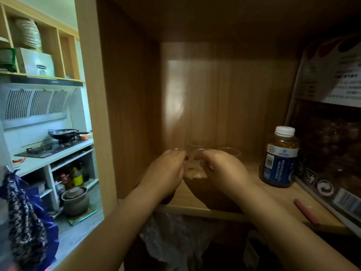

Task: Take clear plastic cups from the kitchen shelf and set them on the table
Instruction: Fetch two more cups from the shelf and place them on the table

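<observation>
Both arms reach into a wooden shelf (195, 207) compartment, the hands meeting near the middle of the board. The left hand (166, 173) and the right hand (220, 171) are curled toward each other, and their fingers (175, 155) close around a clear plastic cup (195, 169) held between them, just above the shelf board. The cup is hard to make out against the wood; its rim shows faintly between the two thumbs. More clear cups (230, 151) stand behind the hands toward the back panel, one just right of the right hand and at least one more behind the held cup, though how many there are I cannot tell.

To the right on the same board stands an amber supplement bottle (279, 157) with a white cap and a blue label, well apart from the hands. Beside it a large printed package (332, 133) leans against the right wall of the compartment. A pink pen-like stick (305, 211) lies near the front edge of the board.

Below the shelf a crumpled clear plastic bag (175, 241) hangs in the dark lower compartment. Off to the left the kitchen opens out: a black wok (62, 133) sits on a gas stove (50, 147), under a range hood (37, 103), and a clay pot (75, 200) rests on the floor.
</observation>
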